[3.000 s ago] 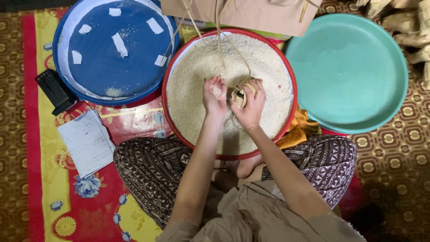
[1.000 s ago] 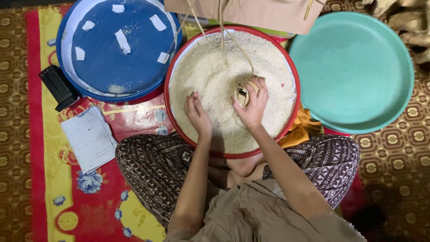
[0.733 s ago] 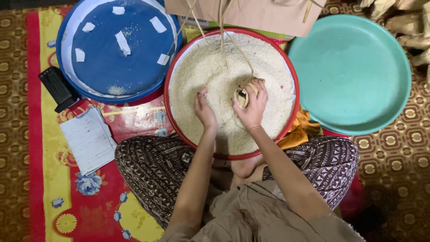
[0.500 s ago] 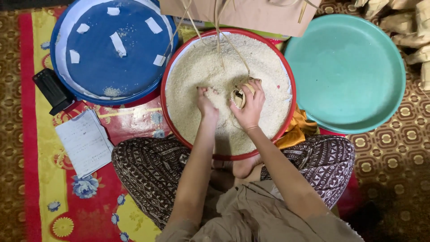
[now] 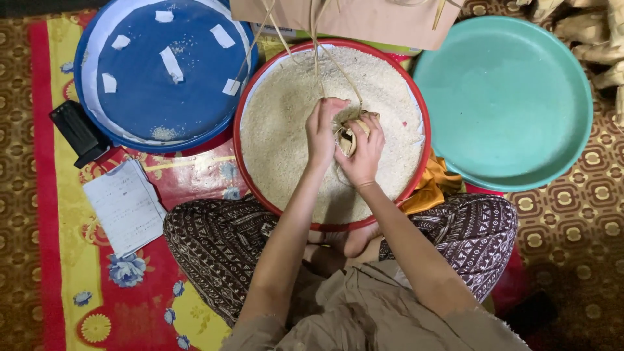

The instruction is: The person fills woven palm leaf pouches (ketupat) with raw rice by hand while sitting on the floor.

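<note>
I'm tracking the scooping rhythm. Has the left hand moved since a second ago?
Yes. The left hand went from the near part of the red basin up to the woven pouch.

So there's a small woven leaf pouch (image 5: 348,138), tan and kind of diamond-shaped, sitting right over the middle of the red-rimmed basin (image 5: 242,151). Its open mouth faces left, and the inside looks dark. A couple of long thin leaf strips run from the pouch up toward the far rim of the basin. The basin itself is round, wide and shallow, and it's filled almost edge to edge with white uncooked rice (image 5: 286,123). The rice lies fairly flat, a bit dished near the pouch.
</note>
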